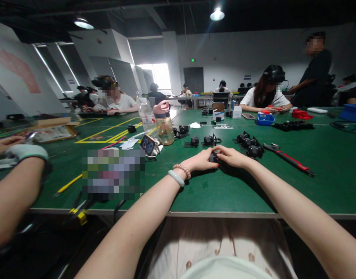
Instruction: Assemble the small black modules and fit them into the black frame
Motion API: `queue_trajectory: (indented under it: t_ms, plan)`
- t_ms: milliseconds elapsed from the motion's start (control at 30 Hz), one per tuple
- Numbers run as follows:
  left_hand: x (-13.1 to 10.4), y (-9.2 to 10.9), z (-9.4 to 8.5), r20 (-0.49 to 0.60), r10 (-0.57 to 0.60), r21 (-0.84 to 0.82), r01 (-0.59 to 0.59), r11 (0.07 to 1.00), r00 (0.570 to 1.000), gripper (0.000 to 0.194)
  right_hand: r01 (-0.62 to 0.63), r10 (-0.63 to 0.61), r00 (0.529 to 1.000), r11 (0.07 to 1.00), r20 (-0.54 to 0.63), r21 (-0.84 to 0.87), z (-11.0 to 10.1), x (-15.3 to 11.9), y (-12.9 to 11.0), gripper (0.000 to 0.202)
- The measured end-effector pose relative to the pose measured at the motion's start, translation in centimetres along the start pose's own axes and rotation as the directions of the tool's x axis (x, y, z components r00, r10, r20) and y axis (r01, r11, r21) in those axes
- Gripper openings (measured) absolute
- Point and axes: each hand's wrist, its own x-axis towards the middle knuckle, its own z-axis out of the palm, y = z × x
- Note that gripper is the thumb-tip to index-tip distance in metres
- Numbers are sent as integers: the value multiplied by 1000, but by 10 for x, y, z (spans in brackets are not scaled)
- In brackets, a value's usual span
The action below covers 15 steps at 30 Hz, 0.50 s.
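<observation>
Both hands meet over the green tabletop around a small black part, whose exact kind is hidden by the fingers. My left hand grips it from the left, with a bead bracelet and a pale bangle on that wrist. From the right, my right hand has its bent fingertips pressed against the same part. Just beyond the hands lie similar black parts with thin prongs. A cluster of black parts sits to the right, beside an adjustable wrench with red and black handles.
A tinted drinking bottle, a clear water bottle and a small digital clock stand left of centre. A co-worker's arm reaches in at far left. A blue bin stands farther back. The table's front edge runs near my lap.
</observation>
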Motion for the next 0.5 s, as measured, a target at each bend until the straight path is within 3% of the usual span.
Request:
queue_trajectory:
  t_ms: [500]
  plan:
    - [1,-1,1,-11,9,-11,-9,1000,1000,62,-5,-2,992,999,-126,-51,9,1,-3,28]
